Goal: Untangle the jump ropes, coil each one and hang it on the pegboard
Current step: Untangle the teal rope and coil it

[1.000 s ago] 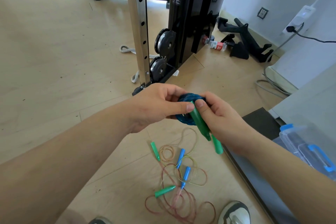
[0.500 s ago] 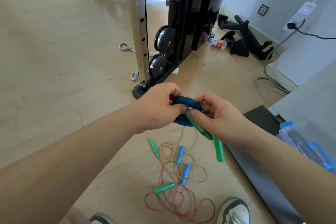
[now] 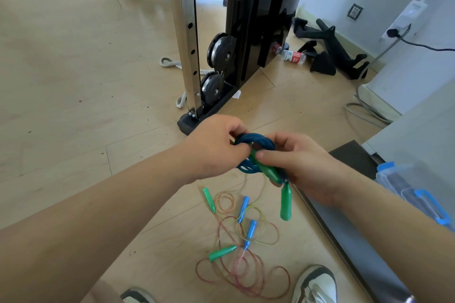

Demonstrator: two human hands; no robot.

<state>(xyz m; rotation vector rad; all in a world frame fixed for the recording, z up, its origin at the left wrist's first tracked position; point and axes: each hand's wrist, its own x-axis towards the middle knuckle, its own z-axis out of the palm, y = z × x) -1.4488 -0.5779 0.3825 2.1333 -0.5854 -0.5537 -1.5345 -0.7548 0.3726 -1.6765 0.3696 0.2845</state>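
Above the floor, mid-frame: dark blue jump rope (image 3: pixel 256 139), wound into a tight coil, held between both hands.
- L hand (image 3: pixel 216 147): fingers curled round the coil's left side.
- R hand (image 3: pixel 300 167): thumb pinches one green handle (image 3: pixel 267 171) vs. the coil; second green handle (image 3: pixel 285 204) dangles below.
- Step in hand (judged): finishing/securing coil no. 1.
- Next calls for: tucking the handles so the loops don't spring apart, then carrying it to the pegboard (not in view).
- On the floor below: tangle of pink-red rope (image 3: pixel 246 275) & yellow rope (image 3: pixel 261 241), w/ blue handles (image 3: pixel 243 205) and loose green handles (image 3: pixel 221 252). Not yet sorted; will need both hands free.
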